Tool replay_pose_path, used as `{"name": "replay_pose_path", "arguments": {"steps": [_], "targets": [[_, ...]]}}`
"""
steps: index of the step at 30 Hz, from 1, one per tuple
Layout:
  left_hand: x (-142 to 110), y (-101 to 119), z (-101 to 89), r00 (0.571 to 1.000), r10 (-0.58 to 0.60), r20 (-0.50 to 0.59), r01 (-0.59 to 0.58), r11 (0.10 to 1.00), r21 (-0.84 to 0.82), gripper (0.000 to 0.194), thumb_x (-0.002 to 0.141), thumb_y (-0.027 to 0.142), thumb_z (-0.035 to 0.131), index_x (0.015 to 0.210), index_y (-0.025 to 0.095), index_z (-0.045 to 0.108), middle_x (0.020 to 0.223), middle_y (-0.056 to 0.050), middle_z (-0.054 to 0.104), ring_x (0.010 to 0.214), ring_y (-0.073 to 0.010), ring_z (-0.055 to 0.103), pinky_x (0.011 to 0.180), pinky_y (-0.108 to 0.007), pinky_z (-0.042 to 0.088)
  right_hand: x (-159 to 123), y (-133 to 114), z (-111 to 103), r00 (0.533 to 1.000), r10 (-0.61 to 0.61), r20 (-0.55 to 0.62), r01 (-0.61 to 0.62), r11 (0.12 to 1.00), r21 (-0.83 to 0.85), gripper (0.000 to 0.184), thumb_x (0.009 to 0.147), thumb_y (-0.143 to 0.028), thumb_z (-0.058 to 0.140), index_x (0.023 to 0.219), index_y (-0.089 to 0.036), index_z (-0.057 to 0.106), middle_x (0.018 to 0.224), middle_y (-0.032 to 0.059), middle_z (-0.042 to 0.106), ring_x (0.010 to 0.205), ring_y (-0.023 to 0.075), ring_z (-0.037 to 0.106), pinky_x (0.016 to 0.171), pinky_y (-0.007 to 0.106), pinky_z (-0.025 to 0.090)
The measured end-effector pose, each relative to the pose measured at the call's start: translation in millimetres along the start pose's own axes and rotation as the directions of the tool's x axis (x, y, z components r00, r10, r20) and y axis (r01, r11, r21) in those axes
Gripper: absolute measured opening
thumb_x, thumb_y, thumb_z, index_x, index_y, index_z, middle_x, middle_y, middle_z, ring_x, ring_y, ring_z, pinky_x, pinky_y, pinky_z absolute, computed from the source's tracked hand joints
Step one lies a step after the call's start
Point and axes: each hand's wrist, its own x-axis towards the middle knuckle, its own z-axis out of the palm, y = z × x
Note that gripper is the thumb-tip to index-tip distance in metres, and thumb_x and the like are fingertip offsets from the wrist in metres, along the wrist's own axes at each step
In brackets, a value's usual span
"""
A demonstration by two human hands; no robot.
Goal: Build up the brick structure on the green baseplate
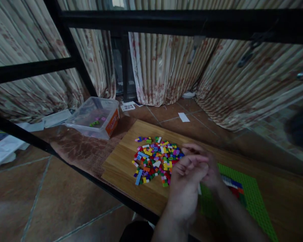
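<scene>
Both hands [192,168] clasped — seemingly empty — beside brick pile [155,159], over baseplate [252,198].

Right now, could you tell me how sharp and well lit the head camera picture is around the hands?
Head view: dim, even indoor light with no glare. Left hand and right hand, pressed together, are smeared by motion blur, so whether either has a grip on anything is unclear. The brick pile on the wooden board is fairly sharp. Black frame bars bow from lens distortion.
</scene>
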Motion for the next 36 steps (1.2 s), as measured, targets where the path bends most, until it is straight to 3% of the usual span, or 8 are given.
{"name": "replay_pose_path", "arguments": {"steps": [4,7,11,21,27,31,34,36], "targets": [[-6.2,14.5,-2.0,0.988,0.007,0.155,-0.001,0.999,-0.039,0.018,0.074,0.026,0.071,0.086,0.012,0.073,0.065,-0.002,0.06,0.057,-0.0071,0.05,0.059,-0.02,0.039,75.2,-14.2,31.0,0.982,0.001,0.186,0.034,0.982,-0.187,0.027,0.087,-0.032,0.056,0.108,-0.019,0.069,0.107,0.0108,0.068,0.094,0.0219,0.066,0.086,0.036,0.05],[-6.0,17.1,-4.2,0.982,-0.017,0.187,0.026,0.999,-0.044,0.02,0.072,0.026,0.072,0.085,0.011,0.073,0.063,-0.002,0.06,0.055,-0.0073,0.05,0.057,-0.02,0.039,99.6,-15.3,52.1,0.941,-0.054,0.333,0.162,0.939,-0.304,0.031,0.087,-0.032,0.059,0.112,-0.017,0.068,0.11,0.0129,0.067,0.095,0.0225,0.064,0.087,0.036,0.048],[0.2,20.1,-8.9,0.998,-0.007,0.067,0.011,0.998,-0.063,0.019,0.069,0.025,0.073,0.082,0.011,0.073,0.064,-0.003,0.062,0.057,-0.0078,0.052,0.056,-0.019,0.039,104.5,-8.4,65.6,0.899,-0.09,0.429,0.238,0.922,-0.307,0.028,0.084,-0.03,0.063,0.108,-0.019,0.071,0.109,0.0117,0.066,0.099,0.0231,0.062,0.088,0.034,0.046],[6.3,19.6,-14.6,0.995,-0.018,-0.101,0.01,0.997,-0.08,0.019,0.071,0.026,0.07,0.083,0.011,0.072,0.066,-0.003,0.063,0.054,-0.0058,0.05,0.056,-0.018,0.037,98.9,2.4,67.7,0.902,0.052,0.429,-0.011,0.995,-0.098,0.014,0.071,-0.019,0.07,0.084,-0.017,0.069,0.074,0.0025,0.069,0.067,0.0155,0.063,0.065,0.028,0.049],[13.3,16.7,-22.4,0.972,-0.005,-0.233,-0.003,0.999,-0.033,0.015,0.072,0.023,0.068,0.08,0.011,0.07,0.065,-0.003,0.063,0.051,-0.0052,0.049,0.054,-0.017,0.036,84.8,0.3,49.4,0.933,0.094,0.346,-0.152,0.978,0.142,0.02,0.072,-0.024,0.068,0.091,-0.017,0.07,0.079,0.0044,0.073,0.072,0.0162,0.066,0.067,0.028,0.052],[16.7,12.4,-26.9,0.927,0.02,-0.375,-0.032,0.999,-0.025,0.021,0.068,0.022,0.073,0.086,0.012,0.069,0.07,-0.002,0.064,0.053,-0.0056,0.05,0.054,-0.018,0.038,54.8,-8.6,18.8,0.953,0.245,0.178,-0.297,0.87,0.393,0.034,0.065,-0.036,0.078,0.095,-0.021,0.073,0.089,0.0038,0.074,0.079,0.0179,0.067,0.073,0.03,0.052],[18.0,6.4,-26.6,0.888,0.027,-0.459,-0.034,0.999,-0.008,0.031,0.064,0.024,0.079,0.091,0.014,0.067,0.077,-0.002,0.064,0.057,-0.0072,0.054,0.055,-0.018,0.04,20.9,-23.4,4.1,0.886,0.449,0.118,-0.421,0.671,0.61,0.037,0.06,-0.04,0.083,0.091,-0.023,0.074,0.085,0.0011,0.074,0.074,0.0151,0.065,0.069,0.027,0.051],[17.8,1.3,-25.3,0.903,0.027,-0.429,-0.014,0.999,0.034,0.034,0.063,0.027,0.081,0.092,0.014,0.067,0.079,-0.002,0.065,0.061,-0.008,0.056,0.056,-0.018,0.042,-2.9,-35.7,1.9,0.831,0.549,0.09,-0.418,0.509,0.753,0.038,0.054,-0.038,0.086,0.086,-0.023,0.073,0.077,-0.0009,0.072,0.067,0.0128,0.063,0.062,0.025,0.049]]}}
